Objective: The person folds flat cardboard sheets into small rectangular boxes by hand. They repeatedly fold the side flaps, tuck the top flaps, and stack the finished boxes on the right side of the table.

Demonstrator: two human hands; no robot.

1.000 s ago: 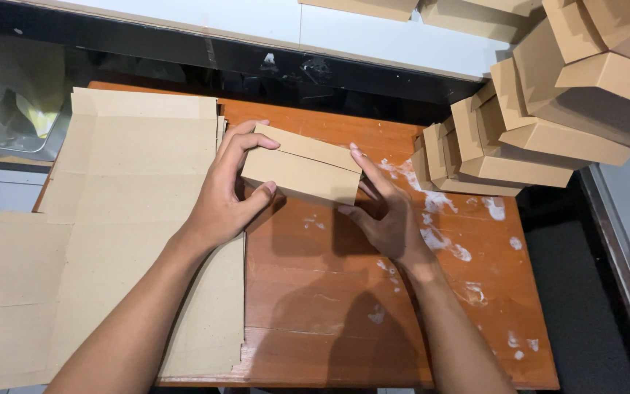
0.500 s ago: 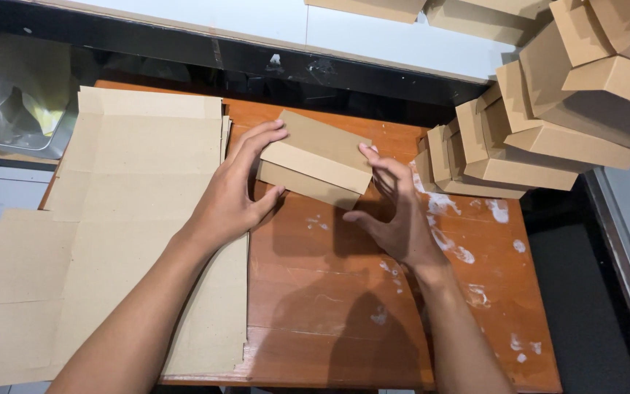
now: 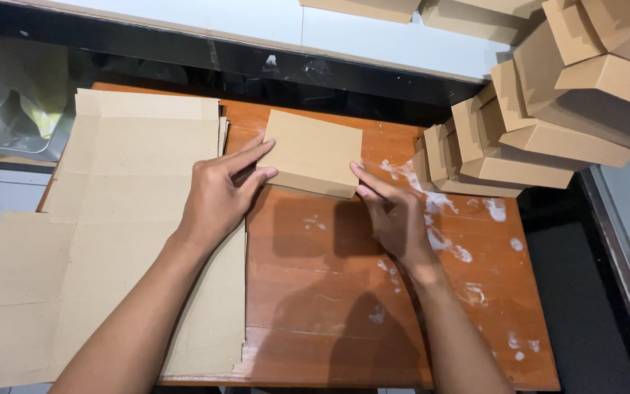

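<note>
A small folded brown cardboard box (image 3: 313, 152) sits over the far middle of the wooden table (image 3: 329, 292), its broad face turned up. My left hand (image 3: 220, 193) grips its left side with thumb and fingers. My right hand (image 3: 391, 208) presses its fingertips against the box's right near corner. Both hands hold the box between them.
A stack of flat cardboard blanks (image 3: 122, 219) covers the table's left half and hangs over its left edge. Several finished boxes (image 3: 548, 109) are piled at the right back. White paint marks (image 3: 439, 219) spot the tabletop. A plastic bag (image 3: 9, 102) lies at far left.
The box has been turned over so its broad flat face is up, and it has moved slightly away from me. Both hands stayed on its sides.
</note>
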